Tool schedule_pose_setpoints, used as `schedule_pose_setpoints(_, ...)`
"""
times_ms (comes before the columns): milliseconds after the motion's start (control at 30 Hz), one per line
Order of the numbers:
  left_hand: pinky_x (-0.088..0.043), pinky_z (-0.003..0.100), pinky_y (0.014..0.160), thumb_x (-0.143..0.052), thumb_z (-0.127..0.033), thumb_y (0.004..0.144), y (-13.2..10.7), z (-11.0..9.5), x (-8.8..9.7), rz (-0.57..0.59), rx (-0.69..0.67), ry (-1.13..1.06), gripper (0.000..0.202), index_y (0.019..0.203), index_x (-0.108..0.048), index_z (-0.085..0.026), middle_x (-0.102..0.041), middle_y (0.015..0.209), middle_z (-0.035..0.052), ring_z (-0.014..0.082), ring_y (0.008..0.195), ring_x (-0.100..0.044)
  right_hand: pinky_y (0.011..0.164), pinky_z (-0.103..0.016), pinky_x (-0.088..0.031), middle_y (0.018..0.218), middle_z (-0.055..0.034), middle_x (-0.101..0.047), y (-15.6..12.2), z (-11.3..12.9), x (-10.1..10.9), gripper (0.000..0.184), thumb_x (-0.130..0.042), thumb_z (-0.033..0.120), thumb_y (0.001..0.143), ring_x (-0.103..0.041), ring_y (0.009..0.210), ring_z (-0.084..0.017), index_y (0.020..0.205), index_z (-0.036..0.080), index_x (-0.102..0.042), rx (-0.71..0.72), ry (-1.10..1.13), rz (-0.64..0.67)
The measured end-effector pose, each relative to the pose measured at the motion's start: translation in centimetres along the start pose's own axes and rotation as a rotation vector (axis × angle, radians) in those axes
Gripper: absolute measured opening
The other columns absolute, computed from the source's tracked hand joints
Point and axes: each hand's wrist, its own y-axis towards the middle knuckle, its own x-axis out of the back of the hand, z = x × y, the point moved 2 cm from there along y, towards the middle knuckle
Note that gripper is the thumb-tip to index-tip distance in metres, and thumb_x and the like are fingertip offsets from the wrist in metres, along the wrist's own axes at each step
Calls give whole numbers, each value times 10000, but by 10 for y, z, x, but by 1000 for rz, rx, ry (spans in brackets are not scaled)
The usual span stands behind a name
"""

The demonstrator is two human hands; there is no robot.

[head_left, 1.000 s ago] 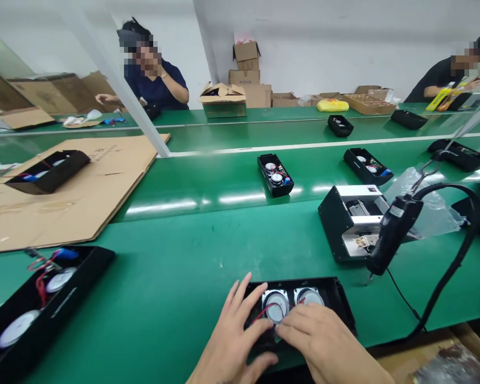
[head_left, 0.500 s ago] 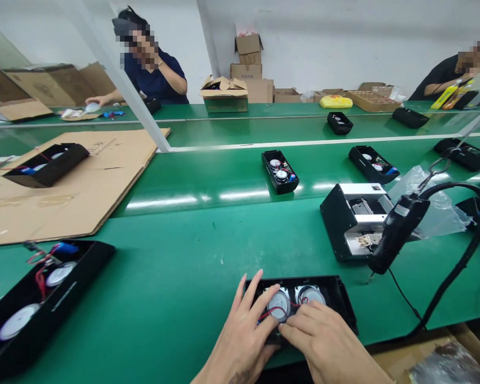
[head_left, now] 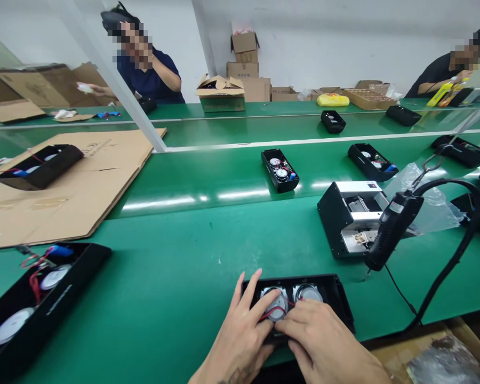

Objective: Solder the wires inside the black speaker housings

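Note:
A black speaker housing (head_left: 340, 304) lies lengthwise before me at the near table edge, its inside facing up. Two round speaker drivers (head_left: 309, 292) sit in it, with red wires (head_left: 278, 308) beside them. My left hand (head_left: 244, 325) steadies the housing's left end, its fingers spread over the far rim and left driver and its thumb low at the near side. Against the near edge of the left driver, my right hand (head_left: 318, 330) has its fingers curled together, close to the left fingertips. Whatever they pinch is hidden.
A black electric screwdriver (head_left: 396, 229) hangs at right before a black-and-silver machine (head_left: 346, 218). Another open housing (head_left: 52, 314) lies at left, near flat cardboard (head_left: 116, 181). Several more housings (head_left: 280, 170) stand further back. Two co-workers (head_left: 150, 74) sit across the bench.
The view has shifted slightly. My right hand has turned a little, and its thumb now shows below its fingers. A co-worker at left has lifted a white item off the bench.

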Motion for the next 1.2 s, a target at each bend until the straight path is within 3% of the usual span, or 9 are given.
schedule_pose_setpoints(167,-190,861,1279,-857,-240,847,10,-2,5,47,-60,66,274,1108,-771,-226,-656,1531,76,510,1646,-204,896,-388,-538,1067,-66,-799,2,-5,-10,305,-607,109,870,-716,964,-261,1119,221,-744,15,-15,-20)
schedule_pose_setpoints(333,-224,757,1330,-840,-251,883,20,0,2,58,-129,4,135,1005,-793,-214,-727,1424,69,460,1593,-385,885,-349,-537,1055,-38,-798,0,-7,-9,313,-587,37,862,-715,974,-230,1065,227,-729,11,13,-33)
schedule_pose_setpoints(433,-217,753,1326,-893,-350,835,30,10,2,169,-102,-120,226,1021,-818,-245,-744,1399,56,473,1588,-386,926,-369,-529,1038,-48,-795,2,-1,-1,242,-602,48,885,-724,975,-237,1020,210,-721,-41,-59,35)
schedule_pose_setpoints(533,-228,771,1293,-951,-358,753,48,25,8,333,-23,-253,307,1034,-841,-304,-755,1393,14,510,1561,-405,1002,-433,-504,1129,-114,-791,12,4,12,282,-584,51,901,-732,1053,-284,1111,172,-729,-89,-171,88)
schedule_pose_setpoints(633,-305,672,1274,-991,-392,694,73,40,20,437,61,-380,260,883,-844,-289,-763,1370,-10,478,1497,-500,992,-431,-504,1187,-134,-802,30,3,30,380,-661,107,868,-735,1125,-327,1229,184,-749,-151,-141,121)
schedule_pose_setpoints(700,-439,503,1187,-987,-428,688,88,48,28,478,119,-449,270,717,-795,-240,-766,1334,-10,390,1375,-622,873,-360,-521,1139,-112,-825,42,-1,44,435,-721,141,812,-758,1066,-316,1239,211,-773,-176,-62,127)
schedule_pose_setpoints(800,-535,317,885,-995,-461,615,105,54,36,548,182,-523,402,566,-693,-200,-756,1290,-4,278,1129,-711,641,-288,-455,993,-83,-837,54,-6,60,428,-767,189,743,-759,826,-257,1168,210,-812,-193,-7,115)
schedule_pose_setpoints(967,-449,269,659,-960,-455,585,114,55,37,610,191,-564,418,542,-648,-181,-741,1209,-3,171,848,-665,560,-274,-369,827,-59,-798,59,-9,65,320,-785,210,689,-671,703,-211,1004,201,-845,-171,-40,108)
schedule_pose_setpoints(1200,-370,257,575,-928,-527,603,117,55,37,638,242,-599,449,569,-653,-174,-698,993,-15,113,690,-554,518,-275,-317,651,25,-677,71,-18,67,214,-867,266,637,-602,635,-168,838,201,-833,-164,38,127)
